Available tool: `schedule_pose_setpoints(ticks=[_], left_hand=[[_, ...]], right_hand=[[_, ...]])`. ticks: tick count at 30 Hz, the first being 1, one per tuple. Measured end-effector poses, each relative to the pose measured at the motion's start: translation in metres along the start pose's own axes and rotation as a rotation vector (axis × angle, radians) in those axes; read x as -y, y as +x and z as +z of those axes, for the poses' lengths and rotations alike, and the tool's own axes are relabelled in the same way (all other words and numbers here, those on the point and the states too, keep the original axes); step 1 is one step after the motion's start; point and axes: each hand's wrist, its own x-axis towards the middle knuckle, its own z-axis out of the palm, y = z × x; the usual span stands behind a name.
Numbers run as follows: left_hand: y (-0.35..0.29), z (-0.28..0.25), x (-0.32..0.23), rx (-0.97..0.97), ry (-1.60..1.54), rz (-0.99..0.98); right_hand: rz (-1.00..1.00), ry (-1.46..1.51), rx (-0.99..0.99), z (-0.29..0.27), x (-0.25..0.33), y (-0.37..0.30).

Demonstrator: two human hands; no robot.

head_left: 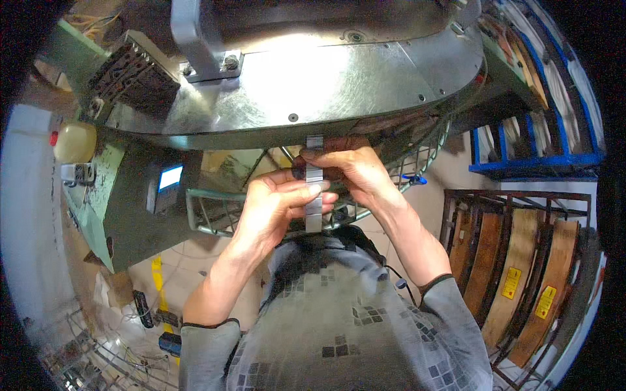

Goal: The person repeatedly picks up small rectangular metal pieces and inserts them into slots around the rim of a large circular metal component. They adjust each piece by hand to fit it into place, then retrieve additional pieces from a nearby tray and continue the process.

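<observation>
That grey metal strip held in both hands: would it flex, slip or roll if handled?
The grey metal strip looks flat and straight, so probably stiff and unlikely to roll. Its smooth surface may be a little slippery; the left hand and right hand both pinch it. It seems light, since fingertips alone carry it.

Two hands at frame centre: left hand [277,202], right hand [355,171]. One metal strip [314,189] between them. One small screen [170,176], left of centre.

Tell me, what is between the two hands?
A narrow grey metal strip stands upright between the left hand and the right hand; both hands pinch it, below the shiny metal machine table, in the head view.
</observation>
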Motion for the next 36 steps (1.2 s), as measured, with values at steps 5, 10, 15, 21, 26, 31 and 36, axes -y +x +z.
schedule_pose_setpoints(ticks=[5, 10, 15, 21, 26, 31, 36], left_hand=[[0.013, 0.005, 0.0, 0.052, -0.036, -0.003], [0.017, 0.014, 0.005, 0.022, -0.033, 0.031], [0.016, 0.015, 0.007, -0.022, -0.037, 0.037], [-0.002, 0.013, 0.018, 0.021, 0.019, -0.039], [-0.003, 0.017, 0.022, 0.094, -0.035, -0.041], [-0.011, 0.021, 0.02, 0.04, -0.001, -0.131], [-0.008, 0.015, 0.016, 0.179, -0.058, -0.131]], right_hand=[[-0.111, 0.042, 0.012, -0.001, -0.005, 0.005], [0.143, -0.026, -0.005, -0.007, 0.011, -0.003], [-0.122, -0.186, 0.053, -0.001, 0.01, -0.007], [-0.114, -0.173, -0.032, -0.014, 0.012, -0.02], [-0.236, -0.424, 0.126, -0.018, 0.016, -0.036], [-0.106, -0.311, -0.008, -0.021, 0.015, -0.04], [-0.233, -0.366, 0.078, -0.02, 0.008, -0.043]])
